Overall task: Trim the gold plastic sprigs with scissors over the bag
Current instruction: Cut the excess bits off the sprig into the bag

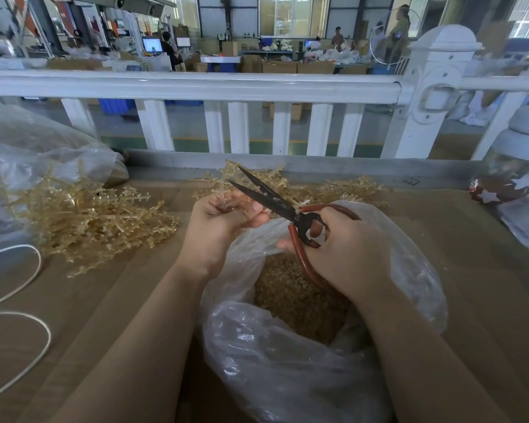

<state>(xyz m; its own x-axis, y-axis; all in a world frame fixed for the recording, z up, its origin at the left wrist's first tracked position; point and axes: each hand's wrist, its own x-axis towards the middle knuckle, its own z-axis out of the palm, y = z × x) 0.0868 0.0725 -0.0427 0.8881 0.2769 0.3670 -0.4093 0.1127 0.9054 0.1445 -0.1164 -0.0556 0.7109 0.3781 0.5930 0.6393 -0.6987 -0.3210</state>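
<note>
My left hand (223,221) grips a gold plastic sprig (226,178) that sticks up from its fingers. My right hand (345,248) holds black scissors (269,196) by their red-brown loop handles, blades parted and pointing up left at the sprig. Both hands hover over a clear plastic bag (257,346) whose open mouth shows a heap of gold cut pieces (293,300) inside. A big pile of gold sprigs (86,215) lies on the table to the left, and another pile (342,187) lies behind the hands.
The brown table (477,270) ends at a white railing (196,87). A second clear bag (28,154) lies at the far left, white cord loops (40,261) at the left front, a jar with red star-patterned cloth (513,178) at the right.
</note>
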